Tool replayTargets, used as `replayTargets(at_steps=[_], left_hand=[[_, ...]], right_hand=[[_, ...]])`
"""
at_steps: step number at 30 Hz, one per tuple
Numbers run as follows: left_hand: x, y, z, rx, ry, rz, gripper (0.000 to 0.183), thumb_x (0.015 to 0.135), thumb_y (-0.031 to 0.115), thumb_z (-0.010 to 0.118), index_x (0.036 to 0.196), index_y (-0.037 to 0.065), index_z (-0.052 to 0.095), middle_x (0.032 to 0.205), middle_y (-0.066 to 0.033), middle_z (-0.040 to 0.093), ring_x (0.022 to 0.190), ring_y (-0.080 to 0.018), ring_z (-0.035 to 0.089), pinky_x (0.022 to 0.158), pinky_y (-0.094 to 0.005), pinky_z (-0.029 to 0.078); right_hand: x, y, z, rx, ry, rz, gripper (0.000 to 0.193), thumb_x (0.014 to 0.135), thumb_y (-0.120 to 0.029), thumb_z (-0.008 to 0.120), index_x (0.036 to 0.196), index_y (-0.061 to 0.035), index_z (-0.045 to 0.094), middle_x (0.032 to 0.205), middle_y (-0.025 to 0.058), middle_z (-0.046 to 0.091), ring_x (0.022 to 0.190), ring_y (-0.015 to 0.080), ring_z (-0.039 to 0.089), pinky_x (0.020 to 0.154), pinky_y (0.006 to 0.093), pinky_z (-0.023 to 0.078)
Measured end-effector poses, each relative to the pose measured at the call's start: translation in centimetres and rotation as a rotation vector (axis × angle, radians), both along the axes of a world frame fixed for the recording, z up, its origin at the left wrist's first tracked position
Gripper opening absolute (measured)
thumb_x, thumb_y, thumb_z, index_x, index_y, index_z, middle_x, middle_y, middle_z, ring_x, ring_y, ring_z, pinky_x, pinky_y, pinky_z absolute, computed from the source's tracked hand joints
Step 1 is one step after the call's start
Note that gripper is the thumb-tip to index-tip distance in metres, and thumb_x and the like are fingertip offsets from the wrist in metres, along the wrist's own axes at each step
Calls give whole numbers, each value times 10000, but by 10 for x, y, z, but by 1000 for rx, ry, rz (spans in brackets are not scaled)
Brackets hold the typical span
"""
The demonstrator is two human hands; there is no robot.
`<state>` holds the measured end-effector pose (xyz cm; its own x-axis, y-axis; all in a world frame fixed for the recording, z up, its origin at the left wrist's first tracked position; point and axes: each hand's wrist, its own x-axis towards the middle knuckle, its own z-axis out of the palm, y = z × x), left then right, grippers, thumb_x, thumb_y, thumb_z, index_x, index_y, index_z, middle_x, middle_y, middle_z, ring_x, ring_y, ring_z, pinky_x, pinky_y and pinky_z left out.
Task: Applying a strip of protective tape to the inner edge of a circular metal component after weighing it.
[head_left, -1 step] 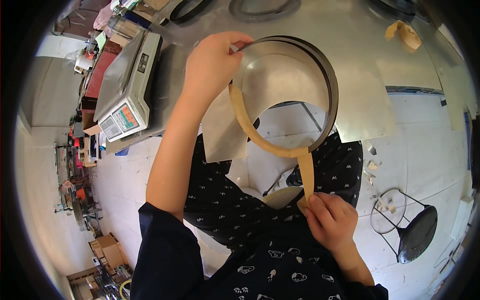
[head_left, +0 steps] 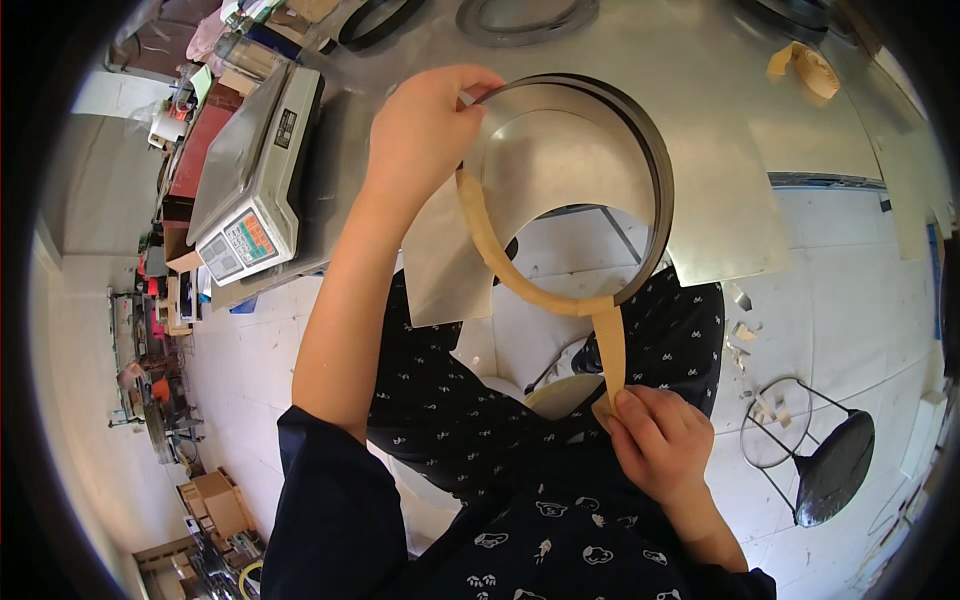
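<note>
My left hand [head_left: 425,125] is closed on the upper left rim of a large dark ring of thin coiled band [head_left: 663,190], held up over a curved cut-out in the metal table edge. Tan paper tape [head_left: 505,272] wraps the ring's lower left stretch, from just below my left hand to the bottom. From there a loose strip of the same tape hangs toward me. Its lower end is pinched between the thumb and fingers of my right hand [head_left: 662,440], above my lap. The ring's right side is bare and dark.
On the metal table [head_left: 715,85] sit a digital scale [head_left: 255,190] at left, dark coils [head_left: 525,20] at the far edge and a tape roll [head_left: 815,75] at far right. A black stool [head_left: 838,470] stands on the floor at right, near scattered scraps. Cluttered shelves line the left.
</note>
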<state>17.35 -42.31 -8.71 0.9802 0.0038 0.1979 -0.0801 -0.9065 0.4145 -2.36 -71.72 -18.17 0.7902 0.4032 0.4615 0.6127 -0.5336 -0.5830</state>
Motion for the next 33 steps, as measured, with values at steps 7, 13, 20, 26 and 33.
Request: replayTargets(at_steps=[7, 13, 20, 26, 33], left_hand=[[-16, -13, 1, 119, -237, -35, 299, 878, 153, 683, 1164, 64, 689, 1047, -83, 697, 917, -240, 634, 830, -352, 507], [-98, -64, 37, 118, -4, -417, 332, 805, 222, 806, 1032, 46, 638, 1001, -109, 646, 970, -306, 620, 859, -390, 483], [-120, -53, 14, 240, 60, -570, 250, 737, 156, 789, 923, 64, 649, 922, -68, 639, 860, -309, 629, 745, -415, 494], [-116, -45, 35, 328, 68, -627, 201, 754, 142, 762, 913, 83, 654, 855, -44, 620, 760, -277, 632, 635, -389, 493], [-119, -19, 41, 467, 157, -617, 172, 778, 148, 735, 923, 97, 658, 870, -24, 631, 785, -260, 641, 621, -382, 488]], right_hand=[[0, -4, 1, -5, 30, -18, 359, 745, -111, 817, 1075, -97, 675, 992, 42, 683, 785, 218, 686, 613, 302, 520], [3, -10, 0, 13, 24, -41, 374, 737, -105, 819, 1080, -98, 671, 995, 44, 684, 772, 221, 688, 602, 308, 519], [3, -11, 7, 33, 0, -22, 369, 723, -100, 825, 1062, -90, 679, 992, 56, 688, 777, 226, 691, 605, 309, 526], [-2, -10, 13, 26, 10, -23, 372, 722, -109, 825, 1068, -96, 688, 984, 58, 690, 786, 225, 693, 616, 309, 538], [-3, 23, -4, 44, -7, 51, 313, 777, -165, 793, 1061, -128, 666, 925, 10, 662, 780, 171, 663, 605, 278, 525]])
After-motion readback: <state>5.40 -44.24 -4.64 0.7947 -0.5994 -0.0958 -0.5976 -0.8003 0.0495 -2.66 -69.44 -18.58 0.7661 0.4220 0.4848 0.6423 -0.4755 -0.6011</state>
